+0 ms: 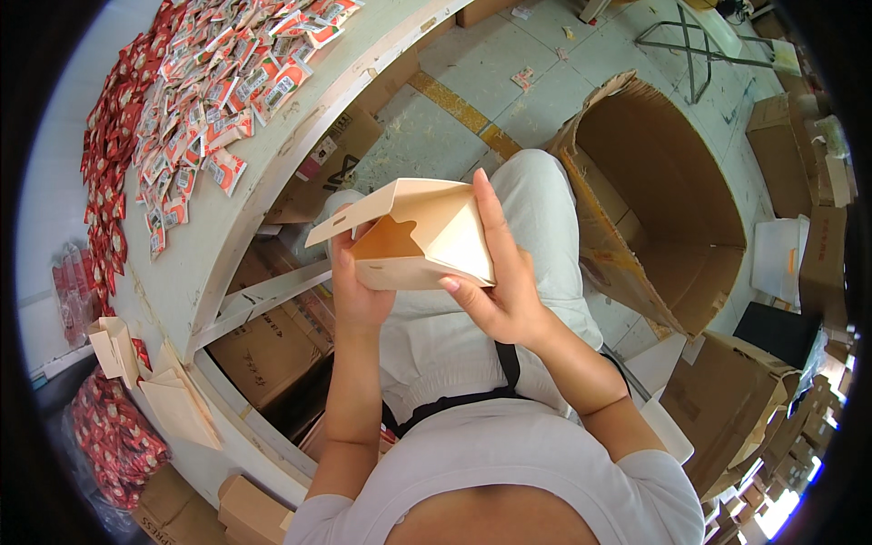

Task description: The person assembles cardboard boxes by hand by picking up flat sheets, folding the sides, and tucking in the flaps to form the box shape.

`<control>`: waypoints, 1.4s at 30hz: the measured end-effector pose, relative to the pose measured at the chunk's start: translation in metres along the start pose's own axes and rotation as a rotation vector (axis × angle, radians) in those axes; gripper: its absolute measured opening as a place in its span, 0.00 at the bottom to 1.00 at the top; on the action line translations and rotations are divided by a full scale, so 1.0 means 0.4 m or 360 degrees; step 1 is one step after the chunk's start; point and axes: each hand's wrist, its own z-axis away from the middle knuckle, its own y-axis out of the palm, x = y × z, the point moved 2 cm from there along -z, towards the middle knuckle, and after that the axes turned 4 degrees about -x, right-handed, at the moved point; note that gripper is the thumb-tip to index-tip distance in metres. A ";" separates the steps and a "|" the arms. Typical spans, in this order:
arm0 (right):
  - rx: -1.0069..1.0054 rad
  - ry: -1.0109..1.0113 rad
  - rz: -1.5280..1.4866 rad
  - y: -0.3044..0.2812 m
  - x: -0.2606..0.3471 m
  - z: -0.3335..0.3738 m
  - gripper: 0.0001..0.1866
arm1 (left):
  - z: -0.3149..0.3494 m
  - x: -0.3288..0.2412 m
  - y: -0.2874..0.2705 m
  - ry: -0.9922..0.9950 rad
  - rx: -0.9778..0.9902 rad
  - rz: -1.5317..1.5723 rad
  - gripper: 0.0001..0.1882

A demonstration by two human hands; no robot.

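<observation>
Open cream box (pixel 445 238) held above my lap (pixel 545 218).
Grip: my left hand (pixel 361 283) and right hand (pixel 505 286) curled partway round its sides; squeezing too hard could crease it or skew the flap (pixel 359 214).

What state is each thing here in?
Cream box: open, lid flap raised
Left hand: holding cream box
Right hand: holding cream box
Large floor box: open
Orange-and-white packets: heaped loose
Red packets: heaped
Bagged red packets: bunched in clear plastic
</observation>
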 end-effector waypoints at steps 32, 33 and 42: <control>-0.0170 0.1244 -0.1507 -0.061 -0.119 0.094 0.13 | 0.049 0.024 0.016 -0.0301 -0.0068 -0.0841 0.13; -0.0204 0.1274 -0.1517 -0.063 -0.125 0.104 0.13 | 0.048 0.029 0.022 -0.0392 -0.0091 -0.0795 0.12; -0.0244 0.1258 -0.1258 -0.096 -0.104 0.157 0.18 | 0.063 0.065 0.083 -0.0693 -0.0169 -0.0652 0.14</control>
